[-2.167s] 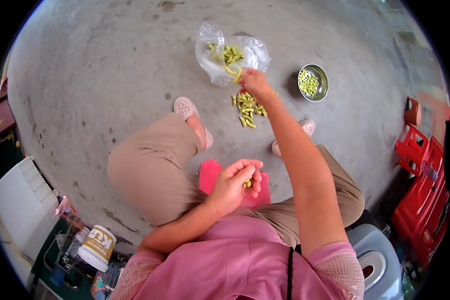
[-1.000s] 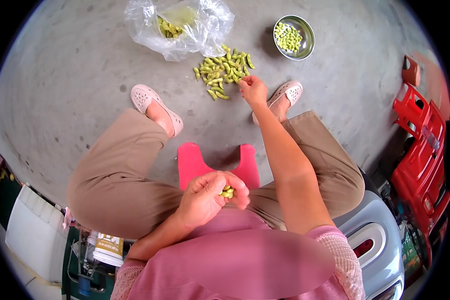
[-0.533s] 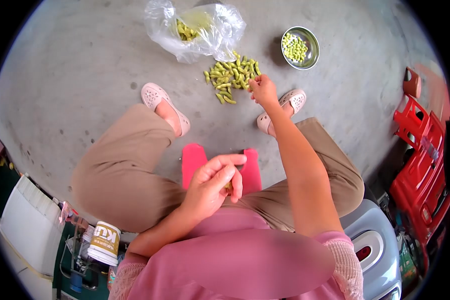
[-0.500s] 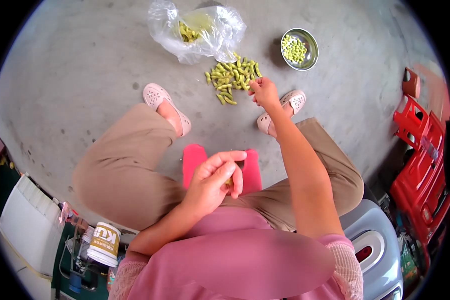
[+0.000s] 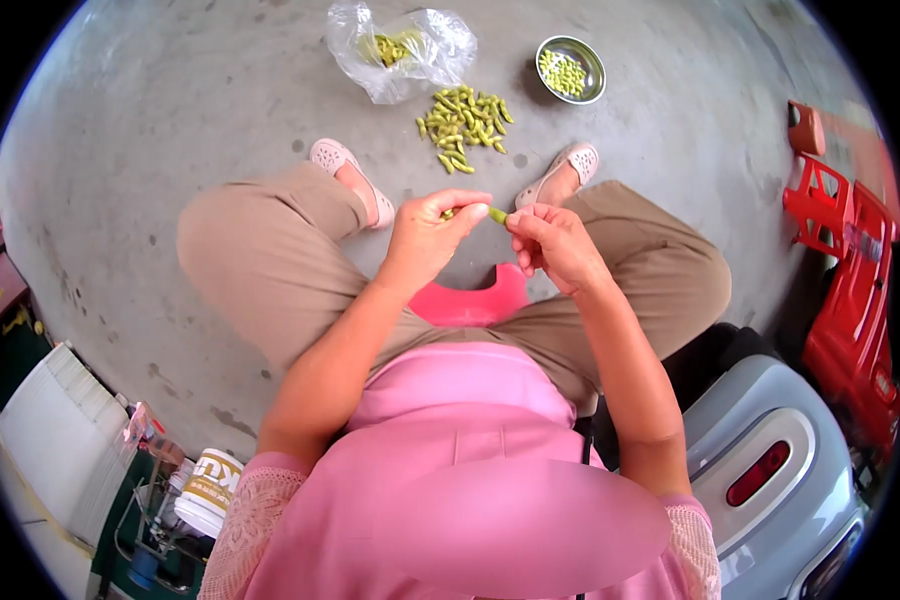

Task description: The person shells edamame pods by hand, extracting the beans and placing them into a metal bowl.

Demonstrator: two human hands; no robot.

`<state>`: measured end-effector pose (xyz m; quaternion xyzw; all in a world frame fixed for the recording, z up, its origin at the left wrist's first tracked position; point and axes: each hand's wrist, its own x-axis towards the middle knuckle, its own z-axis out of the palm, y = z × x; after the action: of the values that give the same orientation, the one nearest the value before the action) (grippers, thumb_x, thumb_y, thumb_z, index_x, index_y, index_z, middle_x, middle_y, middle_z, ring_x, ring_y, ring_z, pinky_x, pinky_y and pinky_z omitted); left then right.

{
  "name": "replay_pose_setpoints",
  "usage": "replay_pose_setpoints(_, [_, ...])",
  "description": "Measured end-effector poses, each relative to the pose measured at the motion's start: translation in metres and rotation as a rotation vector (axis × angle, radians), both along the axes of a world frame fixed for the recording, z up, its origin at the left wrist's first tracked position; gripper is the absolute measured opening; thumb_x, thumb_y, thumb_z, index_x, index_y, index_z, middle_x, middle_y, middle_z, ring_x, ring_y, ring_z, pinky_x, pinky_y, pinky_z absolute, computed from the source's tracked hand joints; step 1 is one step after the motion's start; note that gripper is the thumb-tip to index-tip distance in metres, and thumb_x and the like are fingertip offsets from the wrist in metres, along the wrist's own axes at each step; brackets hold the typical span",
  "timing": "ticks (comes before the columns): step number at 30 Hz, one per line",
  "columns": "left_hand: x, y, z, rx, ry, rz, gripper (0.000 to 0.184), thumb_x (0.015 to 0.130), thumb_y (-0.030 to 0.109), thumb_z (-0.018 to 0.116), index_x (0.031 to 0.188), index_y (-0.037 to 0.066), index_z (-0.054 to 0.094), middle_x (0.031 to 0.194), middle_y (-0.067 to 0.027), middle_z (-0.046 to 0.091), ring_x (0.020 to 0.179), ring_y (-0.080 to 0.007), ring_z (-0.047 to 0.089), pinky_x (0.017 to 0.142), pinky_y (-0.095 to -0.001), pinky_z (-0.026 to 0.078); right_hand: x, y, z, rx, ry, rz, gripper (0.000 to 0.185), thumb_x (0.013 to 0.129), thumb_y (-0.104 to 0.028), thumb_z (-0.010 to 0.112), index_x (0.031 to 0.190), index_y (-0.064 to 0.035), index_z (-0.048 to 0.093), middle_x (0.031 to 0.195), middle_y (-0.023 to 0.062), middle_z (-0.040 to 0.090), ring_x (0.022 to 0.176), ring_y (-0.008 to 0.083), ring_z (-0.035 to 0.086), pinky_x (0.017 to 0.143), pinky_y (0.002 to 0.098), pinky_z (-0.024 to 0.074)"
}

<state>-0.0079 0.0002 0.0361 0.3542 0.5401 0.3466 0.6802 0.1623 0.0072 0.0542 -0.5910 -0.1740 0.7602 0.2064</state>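
Note:
In front of my lap my two hands meet at a green soybean pod (image 5: 498, 215). My right hand (image 5: 562, 248) pinches one end of it between thumb and finger. The fingers of my left hand (image 5: 428, 240) are closed at its other end, and another bit of yellow-green pod (image 5: 449, 213) shows inside them; how much they hold is hidden. Beyond my hands, a loose pile of soybean pods (image 5: 463, 128) lies on the floor. To its right stands a metal bowl (image 5: 597, 80) with shelled green beans (image 5: 562, 74) in it.
A clear plastic bag (image 5: 445, 50) with more pods lies behind the pile. My feet in pale shoes (image 5: 578, 160) flank it. Under me is a pink stool (image 5: 470, 303). Red plastic stools (image 5: 850, 300) and a grey scooter body (image 5: 770, 440) stand right; a white bucket (image 5: 210, 490) stands left.
My right hand has come back from the pile with a pod. My left hand has moved forward from my lap, and both hands now meet at that pod.

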Motion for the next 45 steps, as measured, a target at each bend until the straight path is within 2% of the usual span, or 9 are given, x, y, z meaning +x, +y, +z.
replay_pose_setpoints(4, [0.004, -0.010, -0.006, 0.552, 0.478, -0.389, 0.020, 0.074, 0.010, 0.058, 0.093, 0.005, 0.059, 0.069, -0.0061, 0.057, 0.058, -0.0156, 0.054, 0.052, -0.0251, 0.042, 0.008, -0.019, -0.022, 0.041, 0.028, 0.008, 0.015, 0.073, -0.017, 0.054, 0.064, -0.0056, 0.050, 0.054, 0.0014, 0.049, 0.039, 0.0086, 0.043, 0.034, 0.0208, 0.0315])
replay_pose_setpoints(7, [0.005, -0.016, -0.008, 0.704, 0.683, -0.425, 0.020, 0.072, 0.010, 0.059, 0.091, 0.005, 0.059, 0.074, -0.0109, 0.057, 0.059, -0.0222, 0.055, 0.053, -0.0290, 0.043, -0.002, -0.017, -0.029, 0.101, -0.024, 0.113, 0.014, 0.072, -0.017, 0.053, 0.065, -0.0048, 0.051, 0.054, 0.0019, 0.048, 0.040, 0.0088, 0.043, 0.035, 0.0208, 0.0314])
replay_pose_setpoints(17, [0.003, -0.021, -0.015, 0.730, 0.770, -0.325, 0.014, 0.071, 0.012, 0.061, 0.081, 0.003, 0.058, 0.072, -0.0097, 0.057, 0.059, -0.0235, 0.056, 0.052, -0.0307, 0.044, -0.001, -0.016, -0.034, 0.243, 0.034, 0.163, 0.015, 0.078, -0.018, 0.058, 0.077, -0.0038, 0.055, 0.065, 0.0008, 0.053, 0.051, 0.0072, 0.050, 0.041, 0.0210, 0.0416])
replay_pose_setpoints(26, [0.000, -0.023, -0.018, 0.705, 0.775, -0.413, 0.016, 0.070, 0.016, 0.062, 0.070, 0.001, 0.056, 0.065, -0.0112, 0.057, 0.056, -0.0241, 0.055, 0.049, -0.0310, 0.042, -0.006, -0.024, -0.039, 0.394, -0.092, 0.205, 0.011, 0.074, -0.013, 0.056, 0.070, -0.0029, 0.055, 0.058, 0.0004, 0.052, 0.046, 0.0053, 0.045, 0.039, 0.0189, 0.0352])
replay_pose_setpoints(29, [0.002, -0.025, -0.019, 0.661, 0.687, -0.368, 0.018, 0.069, 0.017, 0.064, 0.069, 0.001, 0.056, 0.063, -0.0121, 0.056, 0.054, -0.0239, 0.054, 0.048, -0.0310, 0.042, -0.005, -0.026, -0.041, 0.361, -0.053, 0.160, 0.009, 0.072, -0.012, 0.055, 0.068, -0.0039, 0.055, 0.057, -0.0004, 0.051, 0.045, 0.0038, 0.041, 0.038, 0.0179, 0.0312])
replay_pose_setpoints(35, [0.003, -0.027, -0.019, 0.486, 0.564, -0.295, 0.018, 0.072, 0.018, 0.062, 0.067, 0.002, 0.057, 0.055, -0.0034, 0.054, 0.046, -0.0090, 0.048, 0.041, -0.0234, 0.037, -0.004, -0.024, -0.043, 0.276, 0.059, 0.052, 0.006, 0.072, -0.010, 0.054, 0.068, -0.0052, 0.053, 0.057, 0.0004, 0.049, 0.042, 0.0035, 0.037, 0.037, 0.0173, 0.0273])
replay_pose_setpoints(37, [0.001, -0.021, -0.009, 0.017, 0.166, -0.265, 0.016, 0.077, 0.020, 0.059, 0.072, 0.004, 0.058, 0.056, 0.0021, 0.051, 0.044, -0.0024, 0.040, 0.038, -0.0174, 0.030, -0.001, -0.022, -0.040, 0.231, 0.132, 0.029, 0.006, 0.072, -0.009, 0.053, 0.069, -0.0053, 0.052, 0.057, 0.0005, 0.049, 0.042, 0.0039, 0.037, 0.036, 0.0174, 0.0267])
replay_pose_setpoints(40, [-0.007, -0.017, -0.007, -0.258, -0.198, -0.234, 0.015, 0.079, 0.021, 0.056, 0.078, 0.006, 0.058, 0.058, 0.0039, 0.049, 0.042, -0.0009, 0.035, 0.037, -0.0150, 0.026, 0.002, -0.018, -0.037, 0.181, 0.242, 0.005, 0.006, 0.073, -0.009, 0.052, 0.069, -0.0055, 0.050, 0.056, 0.0005, 0.048, 0.041, 0.0047, 0.038, 0.035, 0.0180, 0.0256])
replay_pose_setpoints(45, [-0.003, -0.015, -0.006, -0.206, -0.098, -0.249, 0.016, 0.081, 0.019, 0.053, 0.081, 0.004, 0.056, 0.058, 0.0034, 0.047, 0.042, -0.0006, 0.034, 0.037, -0.0143, 0.025, -0.004, -0.016, -0.029, 0.211, 0.196, -0.005, 0.012, 0.075, -0.015, 0.054, 0.067, -0.0062, 0.049, 0.057, 0.0001, 0.048, 0.042, 0.0052, 0.038, 0.035, 0.0192, 0.0247])
